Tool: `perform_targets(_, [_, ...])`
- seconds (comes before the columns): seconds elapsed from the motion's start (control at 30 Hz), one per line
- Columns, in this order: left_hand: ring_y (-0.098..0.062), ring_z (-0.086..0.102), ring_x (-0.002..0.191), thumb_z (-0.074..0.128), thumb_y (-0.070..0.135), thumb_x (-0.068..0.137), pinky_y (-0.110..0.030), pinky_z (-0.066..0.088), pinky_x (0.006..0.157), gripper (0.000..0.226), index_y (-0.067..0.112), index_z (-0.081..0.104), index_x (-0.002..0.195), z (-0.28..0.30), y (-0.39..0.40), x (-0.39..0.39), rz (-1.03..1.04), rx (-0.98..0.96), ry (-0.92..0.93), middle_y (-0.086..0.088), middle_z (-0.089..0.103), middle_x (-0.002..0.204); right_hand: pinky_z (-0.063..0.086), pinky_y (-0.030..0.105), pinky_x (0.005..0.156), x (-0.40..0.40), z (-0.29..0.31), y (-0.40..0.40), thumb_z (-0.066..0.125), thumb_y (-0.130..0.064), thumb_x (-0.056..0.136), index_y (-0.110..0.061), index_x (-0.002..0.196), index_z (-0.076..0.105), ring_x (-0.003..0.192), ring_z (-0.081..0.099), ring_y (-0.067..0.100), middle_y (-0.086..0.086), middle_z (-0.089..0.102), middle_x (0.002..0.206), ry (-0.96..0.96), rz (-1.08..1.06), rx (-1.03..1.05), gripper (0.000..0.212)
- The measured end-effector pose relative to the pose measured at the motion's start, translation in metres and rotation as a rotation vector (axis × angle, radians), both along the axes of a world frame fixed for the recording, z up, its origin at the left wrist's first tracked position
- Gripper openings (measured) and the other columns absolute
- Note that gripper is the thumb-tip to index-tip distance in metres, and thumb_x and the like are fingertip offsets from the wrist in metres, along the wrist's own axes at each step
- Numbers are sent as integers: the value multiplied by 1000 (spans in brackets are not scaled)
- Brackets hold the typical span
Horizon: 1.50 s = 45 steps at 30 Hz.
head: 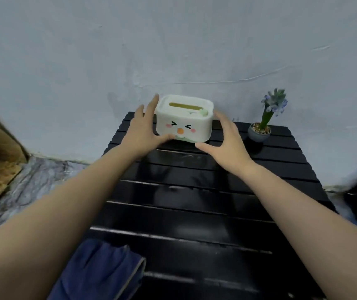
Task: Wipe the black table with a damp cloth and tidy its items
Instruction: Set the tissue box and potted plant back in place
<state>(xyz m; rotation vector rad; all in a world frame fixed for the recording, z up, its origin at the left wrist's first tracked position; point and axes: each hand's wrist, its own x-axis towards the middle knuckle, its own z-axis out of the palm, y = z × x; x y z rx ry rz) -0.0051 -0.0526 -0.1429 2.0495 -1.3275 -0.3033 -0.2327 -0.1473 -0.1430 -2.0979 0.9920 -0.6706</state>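
White tissue box [184, 118] with a cartoon face, at the far edge of the black slatted bench [205, 204], against the wall. Left hand [143, 131] spread wide, flat against its left side; right hand [227, 137] wide, cupped just beside its right side. Potted plant [259, 131] at far right corner. Blue cloth [99, 271] at near left edge.

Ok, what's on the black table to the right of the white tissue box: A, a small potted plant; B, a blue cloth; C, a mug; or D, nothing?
A: a small potted plant with purple flowers stands right of the tissue box, by the wall.
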Motion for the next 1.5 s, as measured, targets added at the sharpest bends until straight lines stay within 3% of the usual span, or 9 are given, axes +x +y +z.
perform_targets(0.17, [-24,24,150,87,34,71,-41,28,120,117,57,4,150,-15,-36,29,-145,92,71,-10,23,162,26,22,111,30,-19,-45,90,-23,70,-33,155,27,136,31,5,-4,34,154,-122,-5,73,106])
perform_targets(0.3, [-11,68,98,84,15,74,-10,52,75,92,47,35,145,-28,-45,33,-133,-31,164,-1,58,126,44,33,110,41,-34,-59,90,-18,72,-30,146,39,128,51,17,-2,47,146,-192,1,125,91])
perform_targets(0.47, [-7,68,89,85,16,73,-8,51,68,88,46,41,142,-18,-24,23,-107,-104,160,0,58,121,49,37,107,34,-23,-48,89,-16,73,-33,142,43,126,56,17,-2,51,144,-237,26,116,85])
perform_targets(0.77, [-2,69,93,85,8,74,-10,53,79,87,46,45,142,-10,82,-24,-48,-148,188,14,61,119,52,30,102,-10,-15,41,84,-6,77,-41,138,46,131,54,6,-11,54,144,-323,147,235,80])
perform_targets(0.97, [-7,68,105,82,10,79,-28,56,95,86,51,41,142,-26,106,-29,-74,-121,227,6,58,131,45,25,110,-17,-24,65,84,-16,79,-42,146,40,133,50,2,-18,48,147,-273,141,236,83])
perform_targets(1.17, [-16,45,135,77,59,75,-41,39,112,102,36,18,155,-5,102,-29,-97,20,-40,11,44,150,35,24,112,-34,-11,61,87,-26,77,-51,150,27,135,40,-3,-31,36,147,-169,120,179,97])
perform_targets(1.23, [-20,45,131,67,68,79,-40,38,111,88,28,34,149,6,101,-40,-65,-75,-196,6,51,143,36,31,114,-48,-4,57,84,-33,79,-47,151,29,139,41,8,-16,37,155,-167,39,134,91])
perform_targets(1.33, [-25,47,119,64,45,90,-41,41,102,53,19,54,135,25,98,-75,-86,-288,-366,3,60,130,43,33,110,-71,4,43,76,-37,87,-41,143,46,129,53,7,-7,53,144,-229,-114,60,64])
perform_targets(1.5, [-23,52,98,63,27,94,-33,42,88,25,17,67,116,34,62,-139,-328,-418,-374,2,65,105,53,42,96,-96,3,-2,68,-29,92,-33,118,65,106,61,13,-8,63,116,-142,-294,-131,26])
